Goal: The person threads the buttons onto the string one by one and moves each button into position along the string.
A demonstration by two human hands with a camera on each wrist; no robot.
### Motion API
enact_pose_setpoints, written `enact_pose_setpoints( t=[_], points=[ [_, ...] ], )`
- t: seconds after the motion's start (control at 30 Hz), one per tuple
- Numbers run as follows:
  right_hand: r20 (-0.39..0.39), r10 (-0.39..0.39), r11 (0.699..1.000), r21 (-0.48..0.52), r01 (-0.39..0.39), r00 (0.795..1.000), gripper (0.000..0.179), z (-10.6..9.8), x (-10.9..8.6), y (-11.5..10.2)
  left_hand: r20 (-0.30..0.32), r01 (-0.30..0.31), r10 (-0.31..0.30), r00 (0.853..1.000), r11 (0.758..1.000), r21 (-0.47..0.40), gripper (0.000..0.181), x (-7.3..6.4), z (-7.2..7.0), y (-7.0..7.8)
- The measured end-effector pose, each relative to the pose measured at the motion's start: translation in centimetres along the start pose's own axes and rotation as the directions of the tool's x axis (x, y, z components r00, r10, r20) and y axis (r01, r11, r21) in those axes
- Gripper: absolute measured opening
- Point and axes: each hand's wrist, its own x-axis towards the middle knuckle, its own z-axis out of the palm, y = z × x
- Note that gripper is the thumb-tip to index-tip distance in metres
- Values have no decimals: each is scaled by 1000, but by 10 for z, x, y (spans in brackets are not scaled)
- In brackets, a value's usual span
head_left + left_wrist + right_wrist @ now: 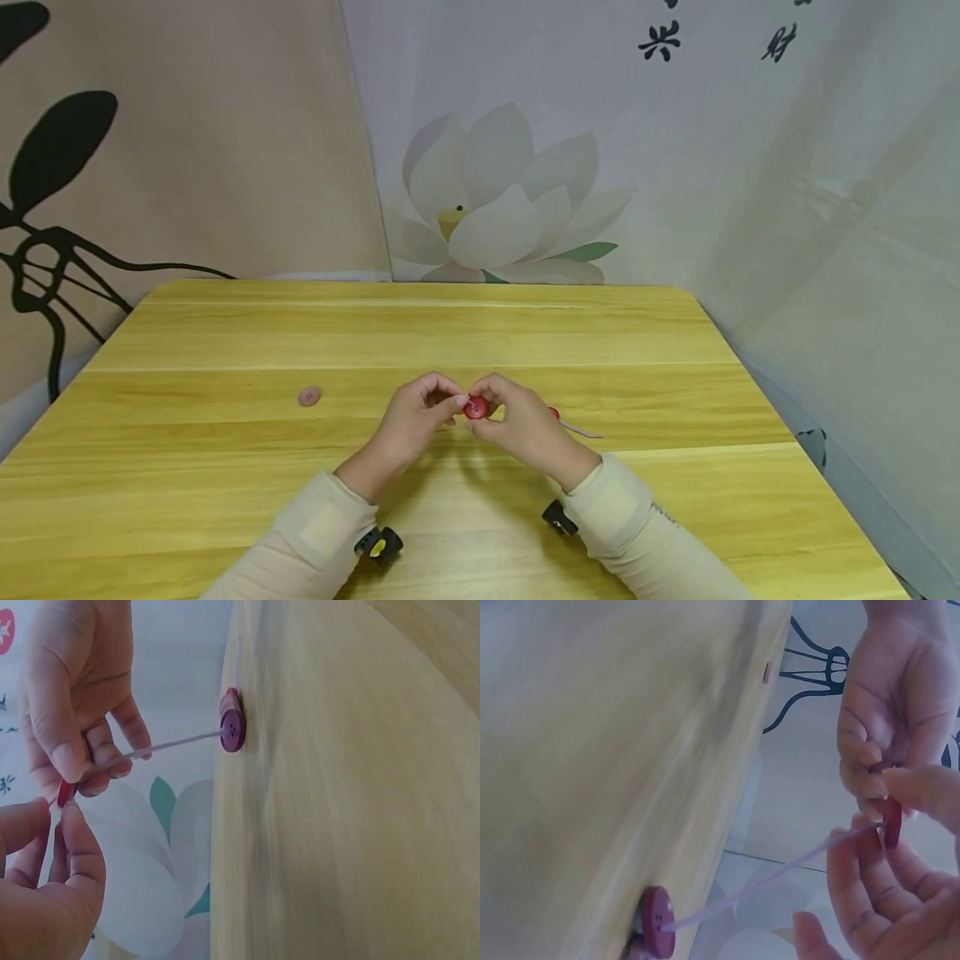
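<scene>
Near the middle of the table, my right hand [525,421] grips a round red button [476,407] by its edge, between thumb and fingers. My left hand [416,417] meets the button's other side, its thumb and fingertips pinching a short pale end of the string at the button's face. In the right wrist view, the pale purple string [757,886] runs from the held button to a dark red button [658,922] on the table. Behind that one in the left wrist view sits another reddish button [229,697], partly hidden, with a string tail beyond it.
A dull pink button [309,396] lies alone on the wooden table [225,483], left of my hands. A fabric backdrop [247,150] with a printed lotus hangs behind the table's far edge.
</scene>
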Motion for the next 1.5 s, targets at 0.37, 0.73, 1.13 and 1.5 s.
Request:
enact_pose_setpoints(
  t=[0.37, 0.73, 1.13, 1.5],
  points=[
    [53, 13, 999, -42, -11, 999, 24, -5, -2, 7, -7, 3, -3, 1000, 1000, 26, 6, -2, -1, 0],
    [99, -44, 993, -101, 54, 994, 21, -7, 0, 13, 6, 11, -11, 1000, 999, 32, 8, -4, -3, 0],
    [124, -29, 986, -159, 49, 992, 20, -9, 4, 19, -5, 31, -30, 1000, 999, 38, 6, -3, -5, 0],
    [124, -22, 969, -243, 51, 992, 19, -15, 6, 25, -9, 31, -31, 999, 999, 28, 8, -2, -5, 2]
  ],
)
